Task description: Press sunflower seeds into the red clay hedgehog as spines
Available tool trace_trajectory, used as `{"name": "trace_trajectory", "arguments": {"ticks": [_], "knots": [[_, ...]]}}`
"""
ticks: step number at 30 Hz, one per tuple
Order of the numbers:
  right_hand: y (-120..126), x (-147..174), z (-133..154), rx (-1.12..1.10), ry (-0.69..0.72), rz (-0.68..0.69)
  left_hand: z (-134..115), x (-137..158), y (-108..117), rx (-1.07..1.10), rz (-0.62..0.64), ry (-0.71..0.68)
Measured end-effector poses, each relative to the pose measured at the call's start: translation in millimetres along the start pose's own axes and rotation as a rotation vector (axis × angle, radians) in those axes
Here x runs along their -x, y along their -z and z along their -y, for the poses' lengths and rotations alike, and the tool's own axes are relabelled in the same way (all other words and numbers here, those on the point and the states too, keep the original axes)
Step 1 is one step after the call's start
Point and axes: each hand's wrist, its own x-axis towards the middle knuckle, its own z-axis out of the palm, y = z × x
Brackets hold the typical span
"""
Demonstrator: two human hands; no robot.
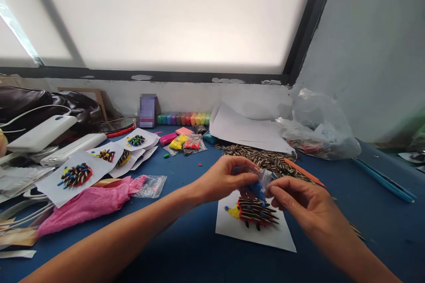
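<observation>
Between my two hands is a small clear plastic bag (pixel 264 178) with blue modelling clay (pixel 256 189) in it. My left hand (pixel 229 177) is closed round the bag and clay. On the other side, the thumb and fingers of my right hand (pixel 295 196) pinch the bag's edge. Just below them lies a white paper card (pixel 262 236) bearing a hedgehog (pixel 255 212) made of sunflower seeds on red clay. Its snout is yellow with a blue nose, and blue dots sit among the seeds. My hands hide the card's upper part.
Striped sunflower seeds (pixel 255 155) are heaped behind my hands, with an orange pen-like tool (pixel 303 171) beside them. Bagged clay (pixel 178 142), white paper (pixel 242 126) and a plastic bag (pixel 325 128) stand farther back. Finished hedgehog cards (pixel 96 163) and a pink cloth (pixel 89 203) lie left.
</observation>
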Motion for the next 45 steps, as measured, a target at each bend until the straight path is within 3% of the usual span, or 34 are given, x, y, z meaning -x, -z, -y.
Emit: {"name": "trace_trajectory", "arguments": {"ticks": [4, 9, 16, 20, 23, 24, 26, 36, 45], "knots": [[3, -2, 0, -0.053, -0.038, -0.016, 5, 0, 0, 0.059, -0.002, 0.049], [-2, 0, 7, -0.131, -0.098, 0.148, 3, 1, -1, 0.082, -0.004, 0.102], [1, -4, 0, -0.072, -0.154, 0.015, -3, -3, 3, 0.125, 0.088, 0.11], [19, -10, -9, 0.021, -0.281, -0.062, -7, -4, 13, -0.12, 0.006, 0.137], [37, -14, -23, 0.215, -0.348, -0.107, -8, 0, 27, -0.666, -0.11, 0.158], [42, -15, -28, 0.249, -0.356, -0.117, -8, 1, 31, -0.834, -0.092, 0.178], [48, -17, -37, 0.315, -0.359, -0.119, -5, 3, 39, -0.966, -0.032, 0.206], [49, -17, -38, 0.632, -0.341, -0.191, 9, 1, 42, -0.978, 0.083, 0.257], [9, -9, -34, 0.611, -0.259, 0.104, 1, 0, 46, -0.903, 0.093, 0.262]]}}
